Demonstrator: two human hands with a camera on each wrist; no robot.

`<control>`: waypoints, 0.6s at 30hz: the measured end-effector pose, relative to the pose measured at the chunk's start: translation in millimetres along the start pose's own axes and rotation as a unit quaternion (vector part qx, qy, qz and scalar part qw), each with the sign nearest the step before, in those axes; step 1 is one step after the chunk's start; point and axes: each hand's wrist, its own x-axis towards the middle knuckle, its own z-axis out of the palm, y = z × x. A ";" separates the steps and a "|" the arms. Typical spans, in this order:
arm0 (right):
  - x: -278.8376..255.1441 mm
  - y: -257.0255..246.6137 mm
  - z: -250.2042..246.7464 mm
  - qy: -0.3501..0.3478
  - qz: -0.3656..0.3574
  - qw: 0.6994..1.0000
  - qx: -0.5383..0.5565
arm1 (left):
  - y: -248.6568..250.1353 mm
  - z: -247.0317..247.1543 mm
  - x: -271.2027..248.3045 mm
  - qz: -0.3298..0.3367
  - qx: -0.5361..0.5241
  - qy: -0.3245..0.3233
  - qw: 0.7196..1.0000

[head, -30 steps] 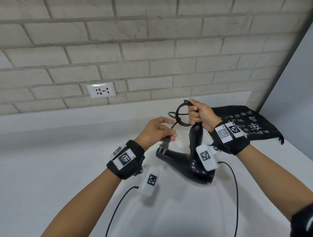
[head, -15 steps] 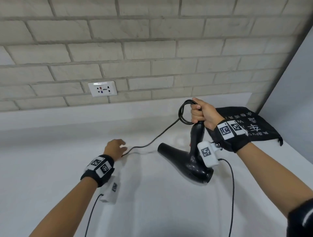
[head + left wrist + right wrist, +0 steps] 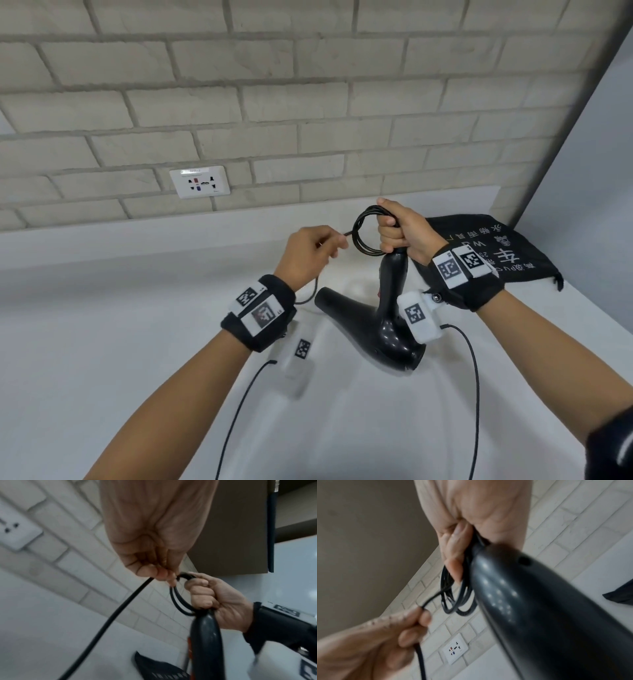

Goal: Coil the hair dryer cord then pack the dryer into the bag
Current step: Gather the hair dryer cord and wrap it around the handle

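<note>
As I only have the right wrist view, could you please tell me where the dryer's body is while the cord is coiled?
Observer: In the head view the dryer stands handle-up. Its body seems to rest on the counter, with the nozzle pointing left. The right hand grips the handle's top together with the coil.
Operator: Thank you. Is the bag within reach?
Observer: The bag lies flat on the counter just behind the right wrist, near the corner. I cannot tell whether its mouth is open.
Operator: And the loose cord?
Observer: The left hand pinches the cord, which runs down out of the left wrist view. No plug shows anywhere.
</note>
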 end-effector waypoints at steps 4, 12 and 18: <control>-0.9 -0.4 7.1 -0.012 -0.022 0.997 -0.075 | 5.0 -24.2 3.0 0.049 -0.005 0.079 0.996; 0.1 -2.0 13.5 -0.045 -0.020 0.990 -0.131 | 3.6 -29.9 3.9 0.079 -0.040 0.156 0.984; 3.4 -2.0 13.6 -0.040 -0.013 0.993 -0.108 | -23.4 -24.6 11.7 0.009 -0.063 0.122 0.990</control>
